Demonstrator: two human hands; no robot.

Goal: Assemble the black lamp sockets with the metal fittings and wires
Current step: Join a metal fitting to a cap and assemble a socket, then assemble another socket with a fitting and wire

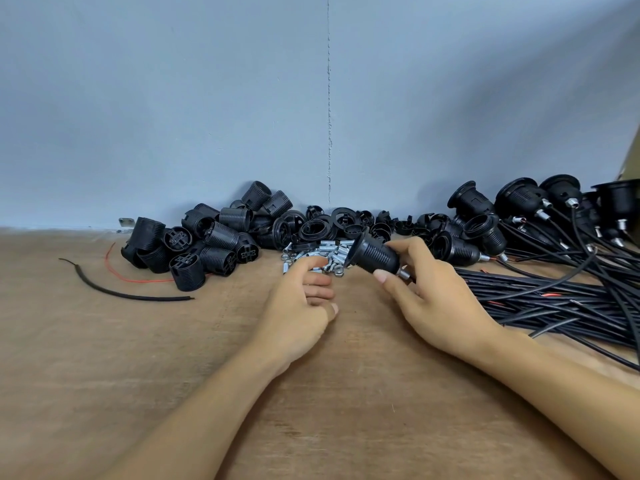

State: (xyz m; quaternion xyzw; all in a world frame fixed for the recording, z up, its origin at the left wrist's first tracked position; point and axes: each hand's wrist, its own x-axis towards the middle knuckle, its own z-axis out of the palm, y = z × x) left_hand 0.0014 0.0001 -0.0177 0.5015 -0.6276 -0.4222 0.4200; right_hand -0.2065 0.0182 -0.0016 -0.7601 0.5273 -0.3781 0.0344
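Two bare hands work over a brown wooden table (104, 358) set against a pale blue wall (173, 98). The landmark is a small pile of silver metal fittings (320, 252) lying on the table at the centre, just in front of the wall. The right hand (433, 289) is clasped around a black lamp socket (375, 254), lifted just to the right of the fittings pile; the thumb presses on the near side of the ribbed body, the other fingers wrap the far side, and the socket's flared open mouth tilts up and to the left, over the pile's right edge. A short metal stem shows at the socket's narrow end, beside the thumb. The left hand (304, 299) rests at the near edge of the fittings pile with its fingers curled inward, the fingertips touching the fittings; whether it pinches one cannot be told. Left of the fittings pile lies a heap of loose black socket bodies (204, 237). Behind the pile, against the wall, sit black ring parts (329, 221). Right of the pile lie finished sockets with wires (519, 209), their black cables (554, 296) bundled across the table. Far left of the pile, a loose black cable piece (114, 289) and a thin red wire (138, 280) lie on the wood.
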